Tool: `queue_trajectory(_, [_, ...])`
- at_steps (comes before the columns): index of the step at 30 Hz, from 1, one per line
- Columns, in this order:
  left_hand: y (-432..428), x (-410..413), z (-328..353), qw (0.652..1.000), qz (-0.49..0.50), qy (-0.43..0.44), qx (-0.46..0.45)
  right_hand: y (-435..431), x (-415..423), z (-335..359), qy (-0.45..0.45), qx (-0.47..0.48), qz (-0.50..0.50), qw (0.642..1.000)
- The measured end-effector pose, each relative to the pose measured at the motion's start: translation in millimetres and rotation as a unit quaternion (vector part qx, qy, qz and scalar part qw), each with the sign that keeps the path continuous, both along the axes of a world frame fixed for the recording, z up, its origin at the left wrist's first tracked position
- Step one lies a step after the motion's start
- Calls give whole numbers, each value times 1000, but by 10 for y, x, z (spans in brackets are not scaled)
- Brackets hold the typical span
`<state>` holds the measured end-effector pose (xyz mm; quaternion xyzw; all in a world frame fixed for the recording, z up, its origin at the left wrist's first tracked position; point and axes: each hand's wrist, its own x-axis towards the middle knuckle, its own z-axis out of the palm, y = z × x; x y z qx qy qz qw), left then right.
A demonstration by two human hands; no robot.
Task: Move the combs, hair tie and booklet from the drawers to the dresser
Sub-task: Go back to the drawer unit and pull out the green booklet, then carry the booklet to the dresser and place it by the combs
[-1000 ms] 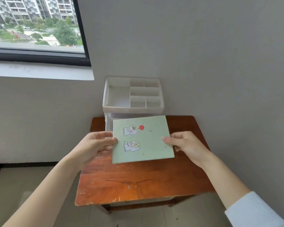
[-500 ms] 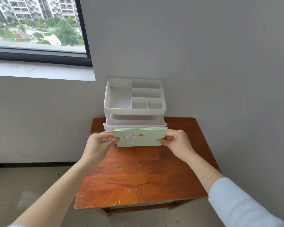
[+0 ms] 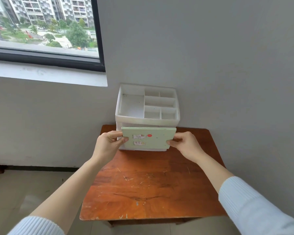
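A pale green booklet point(image 3: 153, 139) with cartoon stickers and a red dot is held in the air in front of the white plastic drawer unit point(image 3: 147, 116). My left hand point(image 3: 108, 144) pinches its left edge and my right hand point(image 3: 185, 145) pinches its right edge. The booklet covers the drawer fronts, so the drawers are hidden. The unit stands at the back of the reddish wooden dresser top point(image 3: 151, 187). Its top tray has several compartments with nothing in them. No combs or hair tie are visible.
A grey wall runs behind and to the right of the dresser. A window point(image 3: 44, 26) with a white sill point(image 3: 47, 74) sits at upper left. The scratched wooden surface in front of the unit is bare. Tiled floor lies to the left.
Both hands carried the booklet away from me and up toward the drawer unit. It was tilted flat facing me a second ago and now stands close against the drawer fronts.
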<state>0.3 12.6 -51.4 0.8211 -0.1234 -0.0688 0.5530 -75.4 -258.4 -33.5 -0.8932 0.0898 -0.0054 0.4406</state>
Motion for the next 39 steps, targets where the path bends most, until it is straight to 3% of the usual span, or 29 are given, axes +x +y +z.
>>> queue_trajectory(7, [299,-660,271,997,63,29,-44,192,-263,356,-18,90,62,994])
queue_trajectory(12, [666,-1574,395,983,140,50,-106,554,-605,502,-25,172,151,973])
queue_trajectory(16, [1037,-2604,379,951,247,65,-173,1061,-1021,454,-16,189,249,950])
queue_trajectory(21, [1546,-3979,349,906,381,95,-157,1923,-1714,310,52,205,351,912])
queue_trajectory(31, [2786,-6595,356,749,637,55,-173,4249,-3497,415,93,151,573,800])
queue_trajectory(39, [3934,-9277,425,616,761,44,-197,6433,-5900,362,111,146,673,716])
